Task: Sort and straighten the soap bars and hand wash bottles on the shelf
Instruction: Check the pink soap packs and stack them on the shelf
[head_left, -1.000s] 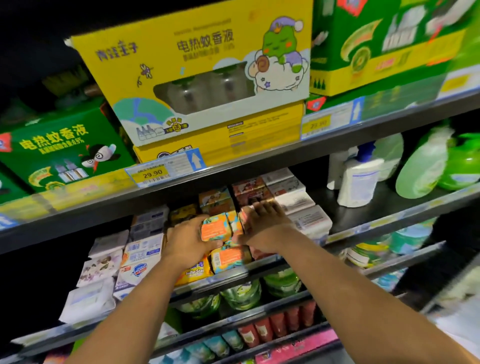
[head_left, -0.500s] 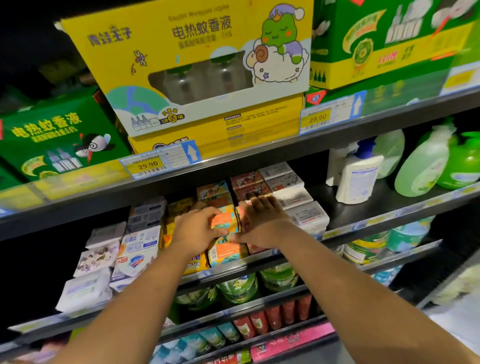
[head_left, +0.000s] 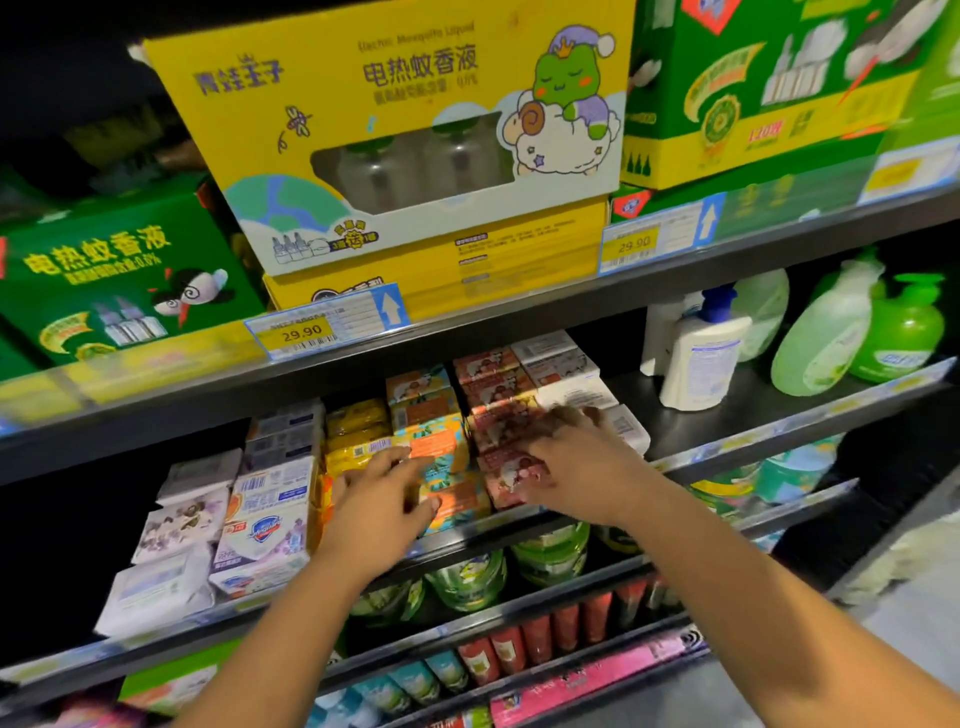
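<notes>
I look from the head camera at a shop shelf (head_left: 753, 410) stocked with soap bars and hand wash bottles. In the middle of the frame, the left hand (head_left: 379, 504) reaches in with its fingers (head_left: 410, 460) fairly straight and open, touching the front of a stack of orange soap bars (head_left: 441, 441), thumb against a lower pack. Just to its right, the right hand (head_left: 576, 467) lies palm down with fingers spread, pressing on the pink soap bars (head_left: 496, 410) beside the orange stack; it does not curl round any pack that I can see. Yellow soap bars (head_left: 358, 421) sit just left of the orange ones, and white and lilac soap bars (head_left: 260, 535) fill the lower left of the shelf. White soap boxes (head_left: 561, 364) line up behind the right hand. Towards the right of the frame, on the same shelf, stands a white pump bottle (head_left: 696, 358) with a blue top, and near it several green hand wash bottles (head_left: 898, 332), one pale bottle leaning. On the shelf above, in the upper centre, rests a large yellow box (head_left: 415, 130), with a price tag (head_left: 311, 330) reading 29.90 below it.
</notes>
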